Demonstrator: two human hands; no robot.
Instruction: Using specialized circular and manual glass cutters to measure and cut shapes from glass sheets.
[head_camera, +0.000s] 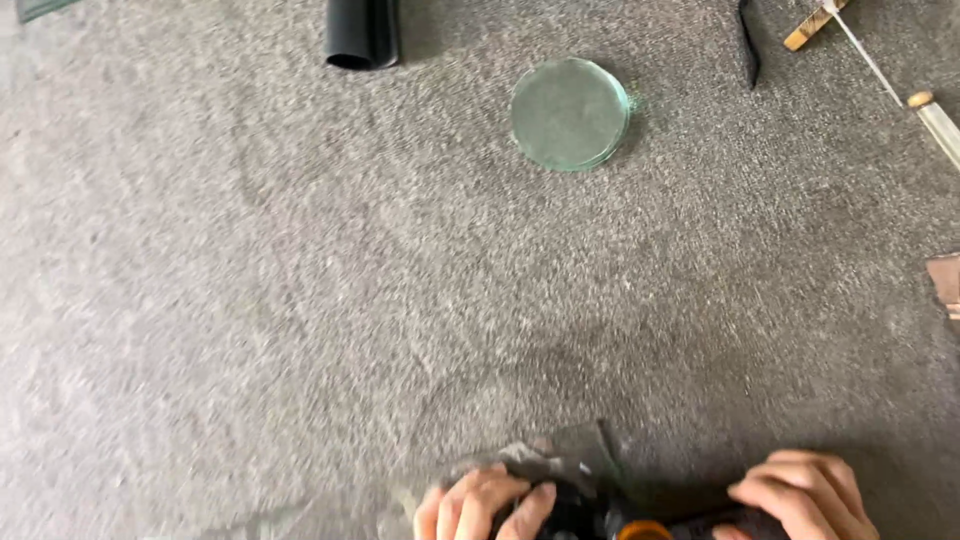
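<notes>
Down at the near edge of the grey carpet floor (250, 300), both hands are on one dark tool (590, 515) with an orange part (642, 530), most of it cut off by the bottom of the head view, so its exact kind cannot be told. The left hand (480, 505) sits on the tool's left end, its fingers (530, 505) curled down over the black body and closed on it; a crumpled piece of thin grey sheet (560, 455) lies just beyond those knuckles, touching or nearly touching the tool. The right hand (805, 495) is on the right end, its fingers (765, 492) bent over a dark part there, seemingly closed on it, though the grip itself is hidden below the frame. The tool's long axis runs left to right between the two hands. A round disc of greenish glass (570, 113) lies flat on the carpet well apart from both hands, straight out on the far side and slightly nearer the left hand's line than the right's. Far left of the disc stands a black tube (362, 32); at the far right lie a black strip (748, 45) and a thin rod with wooden pieces (870, 60).
</notes>
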